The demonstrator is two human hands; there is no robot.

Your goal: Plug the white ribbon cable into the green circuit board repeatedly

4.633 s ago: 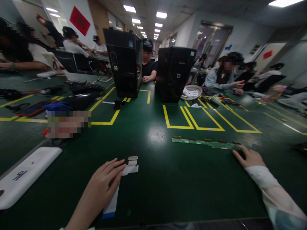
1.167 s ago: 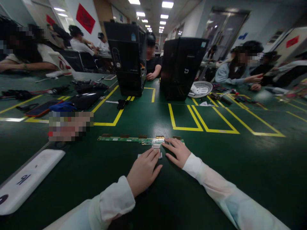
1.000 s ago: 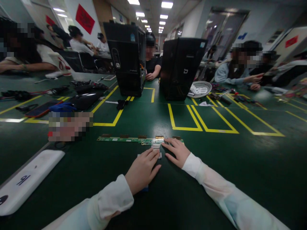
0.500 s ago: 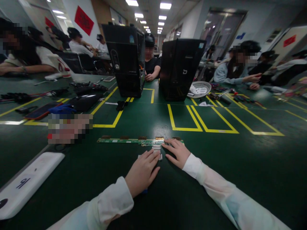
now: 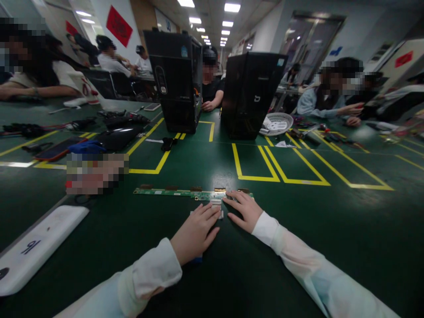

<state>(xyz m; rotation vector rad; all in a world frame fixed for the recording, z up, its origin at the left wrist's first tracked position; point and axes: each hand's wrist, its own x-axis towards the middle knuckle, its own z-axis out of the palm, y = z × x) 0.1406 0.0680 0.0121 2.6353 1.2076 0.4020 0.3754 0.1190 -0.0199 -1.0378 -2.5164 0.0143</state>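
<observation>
A long thin green circuit board lies across the dark green table in front of me. A white flat ribbon cable runs from its near edge towards me, mostly hidden under my left hand, which lies flat on it with fingers stretched forward. The cable's blue end peeks out by my wrist. My right hand rests with spread fingers on the board's right end, fingertips touching the board beside the cable's connector.
Yellow tape outlines mark the table beyond the board. Two black computer towers stand further back, a white basket to their right. A white device lies at the near left. Several people sit around the tables.
Since 4.6 s ago the board and cable came together in front of me, both hands on them. Over the last second my left hand slid slightly back; little else moved.
</observation>
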